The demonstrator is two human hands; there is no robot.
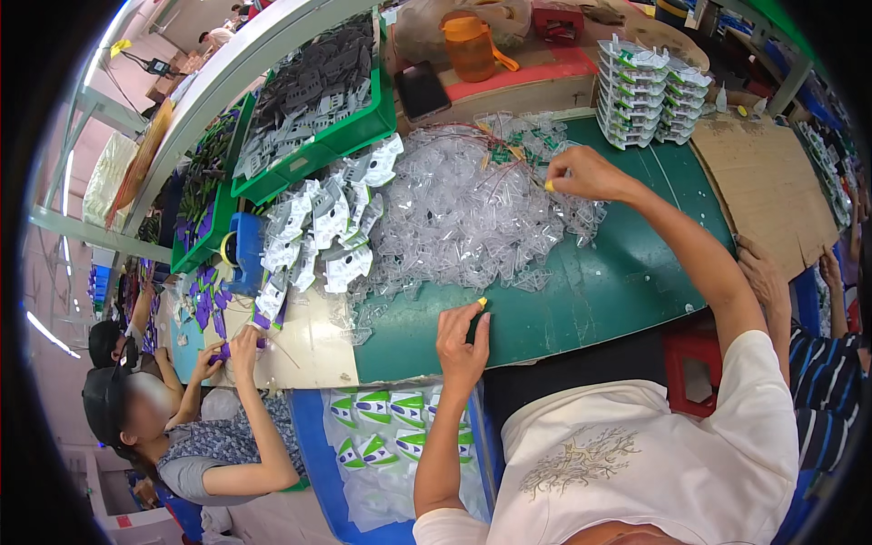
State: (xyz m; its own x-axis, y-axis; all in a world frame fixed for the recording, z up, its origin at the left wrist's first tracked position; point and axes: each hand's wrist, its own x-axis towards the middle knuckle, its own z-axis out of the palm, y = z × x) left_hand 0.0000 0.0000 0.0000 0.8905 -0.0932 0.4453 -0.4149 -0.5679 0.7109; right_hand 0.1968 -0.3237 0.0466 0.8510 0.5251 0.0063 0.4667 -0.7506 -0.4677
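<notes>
My left hand (461,347) rests at the near edge of the green tabletop (590,309), a yellow cover on its index fingertip. Its index finger and thumb are apart, with nothing visible between them. My right hand (583,173) reaches over the far right side of a heap of clear plastic parts (454,209). Its fingers are curled closed, with yellow at the tip; whatever they may hold cannot be made out. Close to it, thin red wires (495,141) and small green circuit boards (545,136) lie on the heap.
White-and-green shells (350,213) are piled left of the heap, beside a green crate (318,150) of grey parts. Stacked white trays (631,95) stand at the far right. A blue bin (336,490) of bagged parts sits below the table edge. A co-worker (245,445) handles a purple piece at left.
</notes>
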